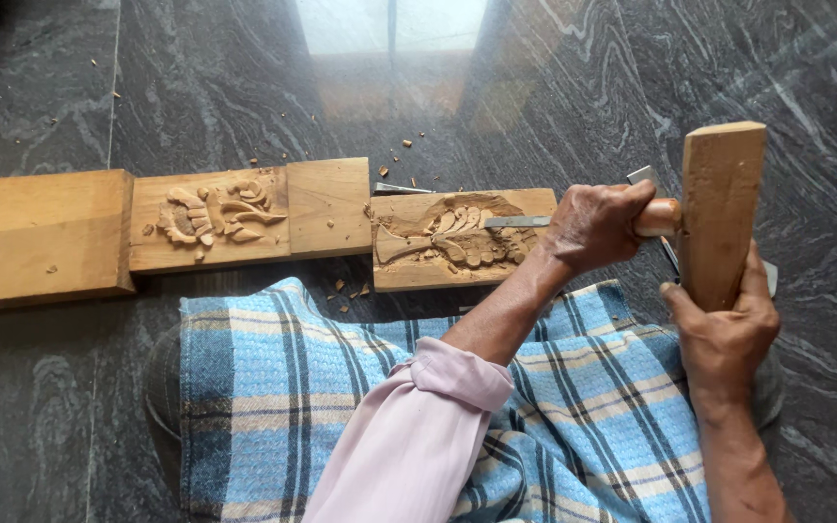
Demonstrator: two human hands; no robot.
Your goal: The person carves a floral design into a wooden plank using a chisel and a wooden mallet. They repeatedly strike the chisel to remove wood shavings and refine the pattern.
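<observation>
At the far left, a plain plank (41, 235) is laid flat on the dark stone floor (196, 87). Just beside it, to the right, a second board (249, 215) is set, its left part carved with a leaf relief and its right part left smooth. Wood chips (351, 289) are scattered near the boards and further back on the floor. A blue checked cloth (273, 387) is spread over the lap below the boards.

Right of the second board, apart from it by a narrow gap, the carved block (462, 237) is laid flat, bearing a deeper leaf-and-stem relief. A chisel (525, 222) is held nearly level over this block, its steel blade pointing left into the carving. The left hand (598, 225), reached across from a rolled pink sleeve (418, 426), is closed around the chisel handle, whose rounded wooden end shows at the right of the fist.

Further right, a wooden mallet (719, 213) is held upright, its face touching or just beside the handle end; contact cannot be confirmed from this view. The right hand (724, 334) is wrapped around the mallet's lower end. Behind the mallet, what appear to be other steel tools (646, 175) are partly hidden.
</observation>
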